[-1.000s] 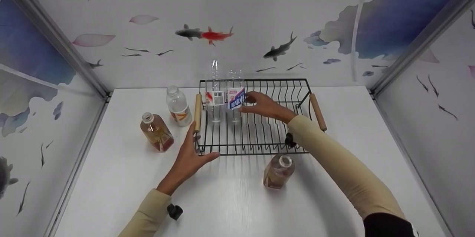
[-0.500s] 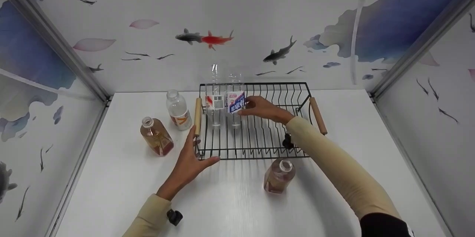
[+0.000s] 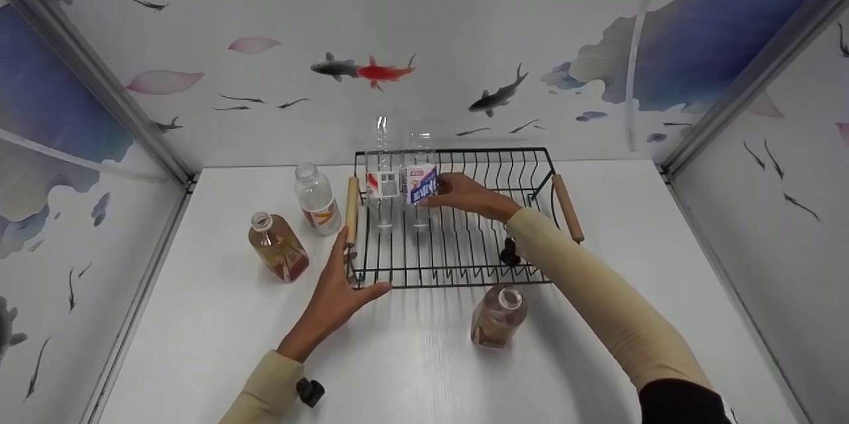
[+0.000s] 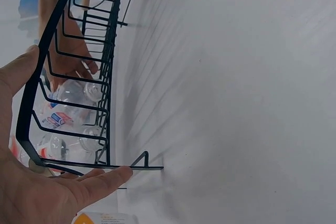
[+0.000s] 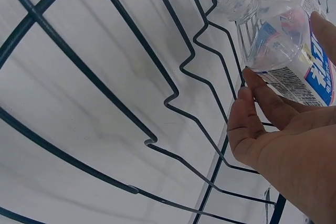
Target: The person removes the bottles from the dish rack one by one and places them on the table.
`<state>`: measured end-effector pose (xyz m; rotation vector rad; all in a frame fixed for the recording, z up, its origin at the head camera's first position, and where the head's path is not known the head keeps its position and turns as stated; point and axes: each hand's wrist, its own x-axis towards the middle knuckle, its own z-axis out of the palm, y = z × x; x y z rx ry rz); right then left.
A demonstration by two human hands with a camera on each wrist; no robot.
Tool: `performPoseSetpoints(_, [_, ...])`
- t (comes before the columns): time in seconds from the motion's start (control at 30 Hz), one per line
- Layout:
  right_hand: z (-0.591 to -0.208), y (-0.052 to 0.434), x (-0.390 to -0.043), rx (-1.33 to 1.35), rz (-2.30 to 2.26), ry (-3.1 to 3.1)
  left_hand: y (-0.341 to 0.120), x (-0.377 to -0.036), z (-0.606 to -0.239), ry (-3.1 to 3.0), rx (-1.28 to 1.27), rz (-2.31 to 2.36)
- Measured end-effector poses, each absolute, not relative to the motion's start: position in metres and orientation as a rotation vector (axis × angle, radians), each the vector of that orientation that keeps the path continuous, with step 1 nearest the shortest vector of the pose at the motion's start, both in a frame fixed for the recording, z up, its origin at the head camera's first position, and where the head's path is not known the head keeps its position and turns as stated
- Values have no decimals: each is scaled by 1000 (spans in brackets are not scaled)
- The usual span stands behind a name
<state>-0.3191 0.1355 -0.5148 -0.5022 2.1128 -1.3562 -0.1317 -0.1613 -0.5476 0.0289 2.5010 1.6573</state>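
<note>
A black wire dish rack with wooden handles stands mid-table. Two clear bottles stand neck-down in its back left part. My right hand grips the one with the blue and white label, thumb and fingers on its sides. The red-and-white labelled bottle stands just left of it. In the right wrist view my right hand holds that blue-labelled bottle above the rack wires. My left hand lies open against the rack's front left corner, thumb along the front rim; the left wrist view shows it at the rack wire.
Left of the rack stand a clear bottle with an orange label and an amber bottle, both uncapped. Another amber bottle stands just before the rack's front rim. Painted walls close in the white table on three sides.
The right hand has settled a little closer round the blue-labelled bottle. The left hand has stayed at the rack's corner.
</note>
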Motion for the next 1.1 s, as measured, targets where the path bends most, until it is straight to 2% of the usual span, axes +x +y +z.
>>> performPoseSetpoints(0.67, [-503,156,-314,-534,-1415,2164,-163,-132,-549,2491,49,1670])
performPoseSetpoints(1.1, [-472,192,-285,-550,-1464,2232,-163,-131,-548,2518,29,1630])
